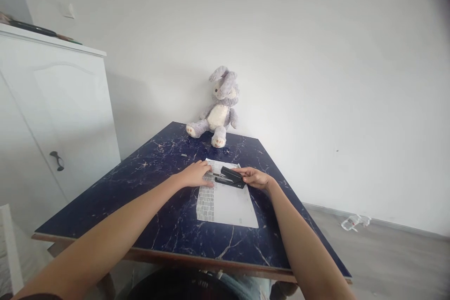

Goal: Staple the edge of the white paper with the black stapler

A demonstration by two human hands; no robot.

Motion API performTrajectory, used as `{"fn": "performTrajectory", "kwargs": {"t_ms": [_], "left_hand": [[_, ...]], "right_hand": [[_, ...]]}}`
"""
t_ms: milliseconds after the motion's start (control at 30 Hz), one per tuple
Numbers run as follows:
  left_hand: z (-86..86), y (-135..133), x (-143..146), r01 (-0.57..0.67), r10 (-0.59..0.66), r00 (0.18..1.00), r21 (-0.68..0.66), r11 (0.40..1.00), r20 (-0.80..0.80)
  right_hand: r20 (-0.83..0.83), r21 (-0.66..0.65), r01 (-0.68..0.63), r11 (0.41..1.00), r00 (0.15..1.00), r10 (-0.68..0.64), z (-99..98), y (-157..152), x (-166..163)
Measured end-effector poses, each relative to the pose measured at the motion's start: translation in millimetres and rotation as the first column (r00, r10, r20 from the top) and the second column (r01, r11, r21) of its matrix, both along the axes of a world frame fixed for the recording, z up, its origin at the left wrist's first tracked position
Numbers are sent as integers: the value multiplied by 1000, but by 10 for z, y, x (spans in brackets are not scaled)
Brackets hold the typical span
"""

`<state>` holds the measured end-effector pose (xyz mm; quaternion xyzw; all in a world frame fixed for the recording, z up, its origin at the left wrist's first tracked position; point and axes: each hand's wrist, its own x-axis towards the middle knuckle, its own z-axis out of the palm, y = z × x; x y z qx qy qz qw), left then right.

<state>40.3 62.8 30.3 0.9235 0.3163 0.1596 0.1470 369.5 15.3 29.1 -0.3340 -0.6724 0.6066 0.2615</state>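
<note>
The big blue tabletop is hard and flat, and a soft toy bunny sits at its far edge, well apart from the work. The paper lies in the middle of the tabletop; it looks thin, light and floppy, so the left hand rests flat on its top left part with its fingers spread out and holding nothing. The small black stapler sits on the top edge of the paper, looks hard and a bit heavy, and the right hand has its fingers around the back end, which seems the best place to hold it.
</note>
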Motion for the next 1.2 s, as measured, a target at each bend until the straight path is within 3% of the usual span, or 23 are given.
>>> {"fn": "performTrajectory", "kwargs": {"t_ms": [133,233,300,367,467,533,633,733,867,933,967,1033,1100,1167,1200], "left_hand": [[-54,40,0,-18,23,993,-44,999,119],[-101,86,16,-14,37,977,-110,994,209],[-123,108,38,-29,89,940,-182,983,330],[-131,114,68,-45,200,849,-310,950,489],[-113,96,119,89,395,647,-579,810,652],[-82,77,147,296,473,526,-674,677,707],[-35,61,173,513,538,372,-651,560,756],[-31,65,192,502,592,356,-682,532,724],[-87,96,228,380,658,376,-756,533,653],[-108,120,231,274,675,383,-775,569,631],[-111,131,222,212,682,383,-778,592,623],[-93,145,180,104,703,347,-771,629,621],[-40,137,115,3,681,301,-714,700,668],[36,95,57,-140,527,353,-514,847,773],[72,59,42,-184,408,429,-364,913,806]], "right_hand": [[145,215,-11,976,989,-21,129,-76,-108],[337,479,-3,878,924,-181,238,-106,-314],[379,622,9,783,872,-311,259,-94,-479],[345,744,33,667,836,-426,233,-74,-635],[238,910,36,412,769,-593,164,-57,-798],[202,967,-42,253,732,-651,145,-67,-840],[265,963,-237,131,726,-635,176,-117,-821],[302,933,-359,38,718,-627,221,-175,-785],[227,926,-370,-71,699,-679,196,-180,-836],[139,966,-254,-44,656,-742,140,-147,-902],[91,989,-148,0,607,-789,107,-125,-935],[70,984,113,140,477,-876,41,-75,-978],[191,893,304,332,411,-891,-4,-30,-979],[316,794,350,497,461,-829,-9,-6,-953],[321,779,344,524,499,-805,6,-5,-938]]}}
